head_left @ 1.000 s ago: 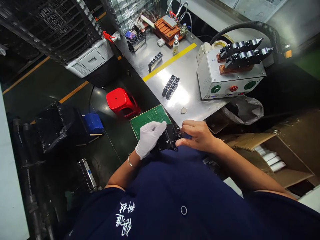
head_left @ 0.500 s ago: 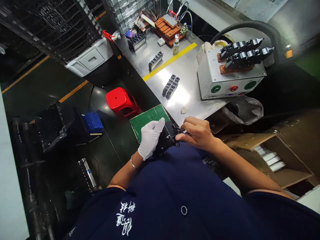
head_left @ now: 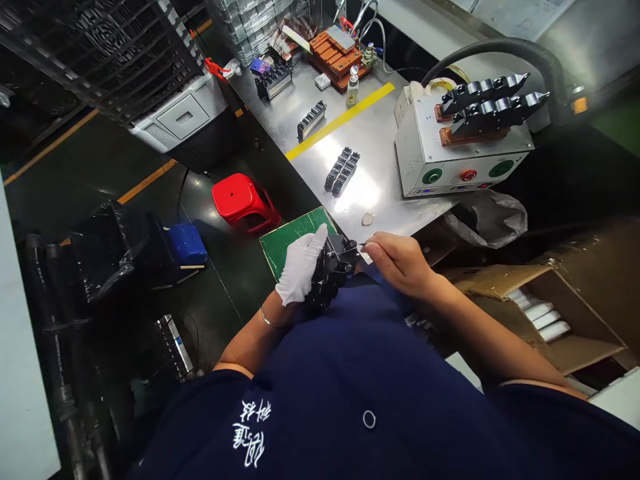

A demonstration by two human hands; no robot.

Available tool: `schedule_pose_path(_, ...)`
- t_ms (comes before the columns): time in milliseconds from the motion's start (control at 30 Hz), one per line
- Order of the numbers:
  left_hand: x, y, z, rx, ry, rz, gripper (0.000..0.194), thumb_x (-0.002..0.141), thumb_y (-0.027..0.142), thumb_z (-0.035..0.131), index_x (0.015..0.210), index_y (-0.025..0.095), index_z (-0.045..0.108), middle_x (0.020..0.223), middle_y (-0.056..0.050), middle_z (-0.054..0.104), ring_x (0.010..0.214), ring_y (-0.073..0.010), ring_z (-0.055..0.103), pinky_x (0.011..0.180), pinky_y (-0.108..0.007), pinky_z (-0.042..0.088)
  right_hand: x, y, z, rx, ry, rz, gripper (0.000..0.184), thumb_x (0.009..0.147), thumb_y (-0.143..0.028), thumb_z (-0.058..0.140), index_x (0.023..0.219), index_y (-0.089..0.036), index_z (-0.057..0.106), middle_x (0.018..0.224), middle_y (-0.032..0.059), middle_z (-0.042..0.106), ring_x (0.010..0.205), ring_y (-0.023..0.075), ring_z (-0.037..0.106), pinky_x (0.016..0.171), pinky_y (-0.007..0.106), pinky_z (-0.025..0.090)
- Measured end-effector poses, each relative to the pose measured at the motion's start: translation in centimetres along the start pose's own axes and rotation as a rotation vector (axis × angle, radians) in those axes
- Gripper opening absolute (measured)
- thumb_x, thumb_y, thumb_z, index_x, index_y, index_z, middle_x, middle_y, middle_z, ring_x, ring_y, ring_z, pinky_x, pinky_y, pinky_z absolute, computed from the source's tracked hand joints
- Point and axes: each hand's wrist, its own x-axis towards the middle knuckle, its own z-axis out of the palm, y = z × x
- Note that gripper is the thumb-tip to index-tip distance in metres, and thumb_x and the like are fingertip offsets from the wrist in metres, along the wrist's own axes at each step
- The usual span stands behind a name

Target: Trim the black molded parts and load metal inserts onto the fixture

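Observation:
My left hand [head_left: 301, 267], in a white glove, is closed round a black moulded plastic part [head_left: 334, 267] in front of my body. The part has ridges and small lugs along its right end. My bare right hand [head_left: 399, 261] pinches a thin, dark-tipped tool [head_left: 363, 245], most of it hidden by the fingers. Its tip points at the part's right end, with a small gap between them. Behind the left hand lies a green board [head_left: 293, 233] at the table's corner.
On the metal table [head_left: 383, 140] are two black ribbed parts [head_left: 343, 172], another such part [head_left: 311, 121] and a small bottle [head_left: 353, 90]. A white control box [head_left: 463, 157] stands on the right, a red stool [head_left: 243, 200] on the left. An open carton [head_left: 540, 320] is at the lower right.
The black part has been turned in my left hand, so its ridged side now shows. My right hand has drawn slightly away to the right from the part's end.

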Motion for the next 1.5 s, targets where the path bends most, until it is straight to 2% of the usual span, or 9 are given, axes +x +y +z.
schedule_pose_path(167,0.2,-0.1,0.0,0.009,-0.009,-0.064,0.055,0.066,0.067,0.071,0.059,0.017,0.050,0.054,0.004,0.050,0.047,-0.0067,0.041,0.046,-0.022,0.034,-0.2,-0.2,0.9,-0.293,0.117,-0.059,0.033,0.098,-0.031,0.043,0.077,-0.017,0.064,0.058,0.0010,0.053,0.055,0.0122,0.046,0.055,0.027,0.034)
schedule_pose_path(400,0.2,0.1,-0.1,0.021,-0.017,-0.073,0.054,0.067,0.065,0.072,0.058,0.019,0.044,0.053,0.005,0.047,0.049,-0.0073,0.042,0.046,-0.023,0.034,-0.4,0.0,1.3,-0.385,0.112,-0.034,0.037,0.099,-0.033,0.041,0.076,-0.018,0.066,0.059,0.0020,0.055,0.055,0.0129,0.048,0.054,0.027,0.032)
schedule_pose_path(667,-0.1,-0.1,-0.1,0.059,-0.019,-0.042,0.050,0.072,0.063,0.068,0.061,0.017,0.052,0.056,0.003,0.051,0.050,-0.0070,0.041,0.048,-0.023,0.034,-0.4,0.2,1.6,-0.260,0.045,-0.055,0.038,0.100,-0.030,0.040,0.069,-0.018,0.060,0.059,0.0019,0.059,0.055,0.0117,0.051,0.056,0.025,0.035)
schedule_pose_path(833,0.1,-0.4,-0.2,0.058,0.001,-0.055,0.050,0.070,0.064,0.070,0.061,0.017,0.052,0.057,0.003,0.051,0.051,-0.0072,0.040,0.049,-0.023,0.035,-0.6,0.2,1.3,-0.144,-0.095,0.032,0.042,0.101,-0.034,0.038,0.067,-0.018,0.059,0.065,0.0034,0.063,0.060,0.0118,0.055,0.059,0.025,0.037)
schedule_pose_path(967,0.1,-0.3,-0.1,0.020,-0.017,-0.051,0.053,0.069,0.066,0.070,0.059,0.017,0.051,0.054,0.004,0.048,0.050,-0.0074,0.041,0.048,-0.024,0.033,-0.5,0.1,0.7,0.118,-0.208,0.086,0.044,0.101,-0.038,0.037,0.068,-0.017,0.059,0.063,0.0017,0.061,0.056,0.0101,0.054,0.056,0.023,0.039)
schedule_pose_path(1033,0.2,-0.2,-0.1,-0.014,-0.023,-0.038,0.053,0.068,0.066,0.070,0.060,0.017,0.051,0.054,0.004,0.048,0.049,-0.0075,0.041,0.047,-0.024,0.033,-0.3,0.0,0.5,0.226,-0.214,0.081,0.045,0.101,-0.038,0.036,0.069,-0.017,0.060,0.062,0.0013,0.061,0.055,0.0094,0.053,0.055,0.022,0.039)
schedule_pose_path(1200,0.3,-0.2,-0.1,-0.069,0.011,-0.016,0.054,0.066,0.067,0.071,0.062,0.017,0.052,0.054,0.005,0.047,0.048,-0.0071,0.042,0.047,-0.024,0.034,-0.2,-0.4,0.6,-0.003,-0.038,0.051,0.043,0.099,-0.036,0.040,0.064,-0.018,0.056,0.058,0.0010,0.055,0.052,0.0096,0.047,0.053,0.023,0.036)
schedule_pose_path(1300,0.2,-0.3,-0.2,-0.077,0.020,0.009,0.054,0.065,0.068,0.072,0.062,0.017,0.053,0.053,0.005,0.047,0.048,-0.0070,0.042,0.047,-0.023,0.034,-0.2,-0.8,0.4,-0.041,-0.120,0.082,0.043,0.099,-0.037,0.039,0.065,-0.018,0.057,0.060,0.0021,0.059,0.054,0.0101,0.050,0.055,0.024,0.036)
schedule_pose_path(1500,-0.3,-0.1,-0.2,-0.044,0.075,0.077,0.054,0.062,0.065,0.075,0.057,0.017,0.050,0.052,0.005,0.048,0.047,-0.0060,0.041,0.047,-0.022,0.033,-0.1,-1.3,-0.7,0.117,-0.299,0.170,0.047,0.099,-0.042,0.038,0.062,-0.018,0.053,0.059,-0.0003,0.058,0.051,0.0086,0.047,0.053,0.023,0.035)
